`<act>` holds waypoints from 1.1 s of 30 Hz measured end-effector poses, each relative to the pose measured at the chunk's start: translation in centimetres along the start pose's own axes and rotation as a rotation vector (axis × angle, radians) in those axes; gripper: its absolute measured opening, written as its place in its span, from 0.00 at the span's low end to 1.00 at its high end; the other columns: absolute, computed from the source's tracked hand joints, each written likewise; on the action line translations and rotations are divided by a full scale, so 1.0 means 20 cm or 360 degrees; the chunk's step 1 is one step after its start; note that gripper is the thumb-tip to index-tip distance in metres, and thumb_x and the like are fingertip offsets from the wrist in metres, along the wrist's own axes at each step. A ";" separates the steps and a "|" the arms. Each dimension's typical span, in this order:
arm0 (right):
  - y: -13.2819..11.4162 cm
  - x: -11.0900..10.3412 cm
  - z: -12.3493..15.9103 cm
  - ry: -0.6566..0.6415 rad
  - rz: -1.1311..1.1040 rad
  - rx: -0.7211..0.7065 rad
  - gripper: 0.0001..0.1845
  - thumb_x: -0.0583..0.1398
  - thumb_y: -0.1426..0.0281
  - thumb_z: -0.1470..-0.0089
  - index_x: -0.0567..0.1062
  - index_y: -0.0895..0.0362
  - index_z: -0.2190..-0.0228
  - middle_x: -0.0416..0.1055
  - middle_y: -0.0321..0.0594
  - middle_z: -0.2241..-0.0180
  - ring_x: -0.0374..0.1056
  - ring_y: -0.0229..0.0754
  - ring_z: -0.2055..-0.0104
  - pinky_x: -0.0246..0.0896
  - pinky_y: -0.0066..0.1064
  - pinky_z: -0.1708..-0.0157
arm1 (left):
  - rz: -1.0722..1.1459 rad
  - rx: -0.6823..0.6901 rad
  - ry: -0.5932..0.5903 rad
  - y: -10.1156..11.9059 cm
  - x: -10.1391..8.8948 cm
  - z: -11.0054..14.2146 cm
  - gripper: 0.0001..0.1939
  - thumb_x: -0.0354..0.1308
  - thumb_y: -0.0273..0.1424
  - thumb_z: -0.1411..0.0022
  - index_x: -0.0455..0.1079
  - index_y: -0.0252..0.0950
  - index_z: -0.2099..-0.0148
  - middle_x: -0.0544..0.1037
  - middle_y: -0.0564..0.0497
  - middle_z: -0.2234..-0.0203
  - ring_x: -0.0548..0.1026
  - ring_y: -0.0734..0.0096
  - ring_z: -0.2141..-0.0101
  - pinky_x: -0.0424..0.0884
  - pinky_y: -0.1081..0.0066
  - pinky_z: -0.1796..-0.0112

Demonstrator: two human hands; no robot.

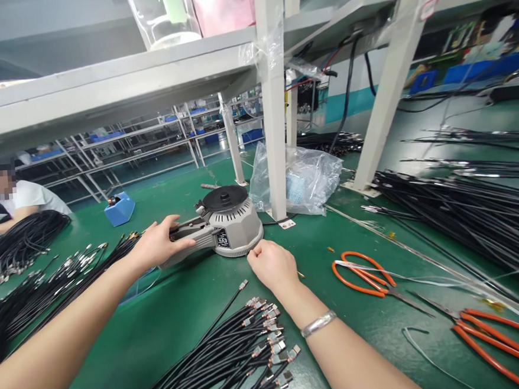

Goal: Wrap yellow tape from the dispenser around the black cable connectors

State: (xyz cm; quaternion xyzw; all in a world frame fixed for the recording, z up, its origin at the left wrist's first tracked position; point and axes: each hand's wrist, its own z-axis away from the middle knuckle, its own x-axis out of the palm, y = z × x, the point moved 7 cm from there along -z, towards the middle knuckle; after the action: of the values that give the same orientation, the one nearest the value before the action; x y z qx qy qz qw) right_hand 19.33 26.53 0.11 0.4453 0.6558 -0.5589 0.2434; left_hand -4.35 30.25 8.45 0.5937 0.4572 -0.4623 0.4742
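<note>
A grey automatic tape dispenser (pixel 239 225) with a round black top stands on the green tabletop. My left hand (pixel 158 243) grips its long front arm, thumb along the near side and fingers over the far side. At the right edge of the dispenser's base is my right hand (pixel 273 264), its fingers curled closed; whatever they pinch, if anything, is hidden. Below the hands lies a bundle of black cables (pixel 217 357) with metal plugs pointing right. One cable (pixel 227 306) sticks out above the bundle.
Two orange-handled scissors (pixel 365 276) (pixel 495 332) lie at right near white strips. Black cables (pixel 456 216) are piled beyond them. A shelf post (pixel 275 128) and clear plastic bag (pixel 312 179) stand behind the dispenser. More cables (pixel 40 299), a blue holder (pixel 120 208) and another person (pixel 33 198) are left.
</note>
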 end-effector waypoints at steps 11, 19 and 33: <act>-0.13 0.09 0.05 -0.0055 -0.0107 -0.0237 0.10 0.56 0.74 0.50 0.74 0.55 0.79 0.75 0.37 0.74 0.71 0.39 0.69 0.55 0.28 0.71 | 0.0011 0.0038 0.0024 0.00 0.00 -0.02 0.40 0.55 0.55 0.50 0.54 0.41 0.40 0.71 0.43 0.47 0.69 0.51 0.49 0.66 0.59 0.53; -0.06 0.00 0.01 0.0122 -0.0274 -0.0125 0.15 0.54 0.67 0.48 0.69 0.54 0.84 0.72 0.37 0.78 0.68 0.41 0.73 0.53 0.29 0.74 | 0.0151 -0.0033 0.0164 -0.08 -0.06 0.08 0.45 0.52 0.56 0.50 0.47 0.39 0.36 0.63 0.41 0.41 0.62 0.48 0.43 0.62 0.56 0.48; -0.47 -0.30 -0.05 -0.0102 -0.0452 -0.0563 0.11 0.53 0.67 0.49 0.75 0.54 0.68 0.76 0.38 0.72 0.69 0.41 0.74 0.64 0.30 0.72 | 0.0646 -0.0292 0.0412 -0.66 -0.09 0.62 0.19 0.49 0.46 0.44 0.73 0.42 0.59 0.79 0.51 0.59 0.75 0.60 0.56 0.71 0.64 0.54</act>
State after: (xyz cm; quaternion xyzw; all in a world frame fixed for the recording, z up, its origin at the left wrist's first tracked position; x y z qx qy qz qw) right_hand 14.31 25.78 10.04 0.2810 0.7917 -0.4776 0.2573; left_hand -18.94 19.47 6.90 0.6820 0.4255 -0.2344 0.5467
